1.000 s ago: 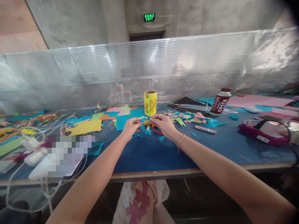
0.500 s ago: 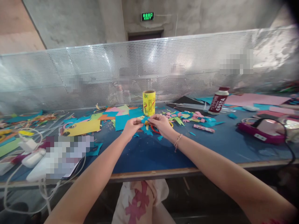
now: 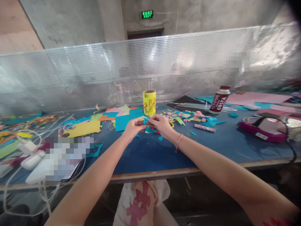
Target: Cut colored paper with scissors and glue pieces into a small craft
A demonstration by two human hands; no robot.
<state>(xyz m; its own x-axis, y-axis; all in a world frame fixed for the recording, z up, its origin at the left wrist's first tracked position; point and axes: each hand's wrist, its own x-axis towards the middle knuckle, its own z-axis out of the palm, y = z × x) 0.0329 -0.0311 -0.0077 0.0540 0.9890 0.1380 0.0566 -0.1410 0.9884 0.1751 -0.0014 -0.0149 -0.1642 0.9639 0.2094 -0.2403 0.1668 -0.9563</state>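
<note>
My left hand (image 3: 133, 128) and my right hand (image 3: 162, 125) meet above the middle of the blue table, fingertips almost touching. Both are closed in a pinch on a small piece of blue paper (image 3: 146, 121) between them; the fingers hide part of it. Just behind stands a yellow printed cardboard tube (image 3: 149, 103), upright. Red and yellow scissor handles (image 3: 172, 124) show partly from under my right hand. More blue scraps lie on the table below my fingers.
Coloured paper sheets (image 3: 81, 129) lie at left, with a white cable and chargers (image 3: 33, 159) nearer. Cut scraps (image 3: 188, 116), a small glue stick-like tube (image 3: 204, 128), a COSTA bottle (image 3: 219, 99) and a purple device (image 3: 261, 131) are to the right. A perforated metal screen (image 3: 98, 75) closes off the back.
The blue paper between my fingertips has turned and now stands a little higher, with the yellow bit seen there before no longer showing. My hands stay nearly in place; the view shifts slightly.
</note>
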